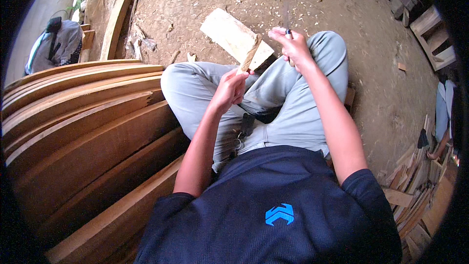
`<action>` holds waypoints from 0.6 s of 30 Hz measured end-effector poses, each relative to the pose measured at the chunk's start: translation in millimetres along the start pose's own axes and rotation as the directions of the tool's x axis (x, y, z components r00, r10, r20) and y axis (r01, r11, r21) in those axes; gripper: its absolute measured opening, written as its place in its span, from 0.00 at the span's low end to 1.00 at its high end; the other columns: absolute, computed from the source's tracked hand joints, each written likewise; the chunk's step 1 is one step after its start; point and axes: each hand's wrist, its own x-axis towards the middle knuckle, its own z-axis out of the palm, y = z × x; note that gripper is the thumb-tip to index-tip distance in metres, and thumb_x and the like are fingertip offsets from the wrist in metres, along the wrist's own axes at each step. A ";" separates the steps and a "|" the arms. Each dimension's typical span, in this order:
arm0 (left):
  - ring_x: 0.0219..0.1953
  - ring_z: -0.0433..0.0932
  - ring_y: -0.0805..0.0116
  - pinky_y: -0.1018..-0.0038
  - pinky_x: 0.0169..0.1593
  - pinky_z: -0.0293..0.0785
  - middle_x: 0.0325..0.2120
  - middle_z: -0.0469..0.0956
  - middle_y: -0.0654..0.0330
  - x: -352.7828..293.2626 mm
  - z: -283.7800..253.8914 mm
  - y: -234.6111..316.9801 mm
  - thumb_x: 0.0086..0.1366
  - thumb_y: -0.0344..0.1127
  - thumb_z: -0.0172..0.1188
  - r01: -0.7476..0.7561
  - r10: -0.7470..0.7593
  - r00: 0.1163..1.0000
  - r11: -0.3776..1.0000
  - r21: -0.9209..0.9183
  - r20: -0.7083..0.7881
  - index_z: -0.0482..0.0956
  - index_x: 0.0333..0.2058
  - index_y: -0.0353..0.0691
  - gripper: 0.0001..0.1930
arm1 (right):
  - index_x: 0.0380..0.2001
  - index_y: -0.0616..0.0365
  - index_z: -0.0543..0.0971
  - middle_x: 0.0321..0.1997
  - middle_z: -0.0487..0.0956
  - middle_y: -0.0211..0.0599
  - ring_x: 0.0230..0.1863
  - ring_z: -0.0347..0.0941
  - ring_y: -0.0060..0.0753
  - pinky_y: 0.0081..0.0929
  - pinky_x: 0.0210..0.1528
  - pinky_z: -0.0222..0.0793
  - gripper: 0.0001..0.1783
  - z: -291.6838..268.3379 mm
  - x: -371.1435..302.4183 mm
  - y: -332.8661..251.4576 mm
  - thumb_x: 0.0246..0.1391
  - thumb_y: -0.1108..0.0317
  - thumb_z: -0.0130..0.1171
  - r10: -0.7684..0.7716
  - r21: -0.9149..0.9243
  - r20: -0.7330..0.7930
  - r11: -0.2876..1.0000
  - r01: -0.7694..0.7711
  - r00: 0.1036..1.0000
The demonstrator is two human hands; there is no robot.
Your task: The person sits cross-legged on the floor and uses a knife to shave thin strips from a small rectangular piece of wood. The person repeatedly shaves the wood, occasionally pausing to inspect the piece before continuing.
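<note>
My left hand is closed around the lower end of a slim piece of brown wood, which looks carved or twisted and tilts up to the right. In my right hand is a knife; its thin blade points away from me and is faint against the ground. The fingers wrap its handle, with the thumb side partly extended. Blade and carved wood are apart. Beyond my hands a pale, squared wood block lies on the dirt, with the carved wood crossing in front of it.
Long planks are stacked close on my left. Wood chips litter the dirt floor. Scrap wood is heaped at the right, below a wooden frame. A grey bag-like bundle sits at far left.
</note>
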 end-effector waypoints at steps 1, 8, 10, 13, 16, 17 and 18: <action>0.09 0.49 0.82 0.80 0.13 0.45 0.11 0.53 0.74 -0.8 -1.2 0.7 0.66 0.40 0.49 0.011 -0.011 1.000 1.000 0.016 0.016 0.74 0.43 0.42 0.11 | 0.51 0.64 0.74 0.31 0.78 0.27 0.13 0.56 0.08 0.13 0.12 0.55 0.28 1.7 -5.8 -5.3 0.51 0.58 0.66 0.009 -0.036 0.045 0.999 -0.008 0.999; 0.10 0.52 0.84 0.80 0.14 0.45 0.11 0.56 0.75 -9.7 -9.6 12.4 0.65 0.41 0.52 0.078 -0.087 0.995 0.985 0.152 0.054 0.75 0.48 0.41 0.16 | 0.47 0.62 0.76 0.27 0.78 0.27 0.12 0.56 0.07 0.12 0.12 0.54 0.23 1.9 -12.6 -2.8 0.50 0.61 0.66 -0.032 -0.144 0.261 0.987 0.072 0.965; 0.11 0.54 0.84 0.81 0.14 0.46 0.12 0.57 0.75 -11.5 -13.1 16.0 0.64 0.42 0.53 0.096 -0.108 0.992 0.981 0.167 0.065 0.76 0.49 0.41 0.18 | 0.44 0.61 0.77 0.24 0.77 0.25 0.11 0.58 0.09 0.13 0.11 0.55 0.22 0.6 -11.6 1.7 0.47 0.62 0.68 -0.029 -0.120 0.242 0.991 0.060 0.970; 0.12 0.54 0.85 0.83 0.15 0.49 0.14 0.61 0.73 -16.0 -18.6 20.1 0.64 0.45 0.56 0.083 -0.104 0.990 0.975 0.205 0.092 0.75 0.48 0.44 0.17 | 0.43 0.60 0.78 0.22 0.75 0.23 0.11 0.59 0.09 0.14 0.11 0.55 0.20 -1.2 -13.3 4.3 0.47 0.63 0.68 -0.020 -0.100 0.244 0.994 0.045 0.970; 0.13 0.59 0.84 0.83 0.15 0.54 0.17 0.64 0.72 -21.0 -21.0 23.1 0.65 0.50 0.53 0.068 -0.122 0.979 0.949 0.307 0.161 0.73 0.50 0.44 0.21 | 0.44 0.58 0.78 0.23 0.74 0.23 0.13 0.58 0.09 0.14 0.12 0.55 0.19 -1.9 -18.5 2.6 0.49 0.64 0.67 0.012 -0.060 0.255 0.998 0.004 0.967; 0.13 0.59 0.83 0.83 0.15 0.56 0.17 0.64 0.72 -22.1 -20.7 24.5 0.66 0.51 0.52 0.091 -0.147 0.974 0.951 0.295 0.171 0.73 0.50 0.43 0.21 | 0.44 0.58 0.78 0.24 0.74 0.23 0.13 0.58 0.09 0.14 0.12 0.55 0.18 -2.1 -19.3 2.0 0.50 0.64 0.66 0.026 -0.042 0.258 0.999 -0.015 0.966; 0.13 0.60 0.83 0.83 0.15 0.58 0.17 0.64 0.72 -22.3 -20.8 25.1 0.66 0.52 0.50 0.114 -0.171 0.968 0.952 0.283 0.183 0.73 0.50 0.42 0.22 | 0.45 0.58 0.77 0.24 0.74 0.23 0.13 0.58 0.09 0.13 0.13 0.56 0.19 -2.9 -19.1 2.3 0.51 0.64 0.66 0.032 -0.029 0.283 0.999 -0.024 0.959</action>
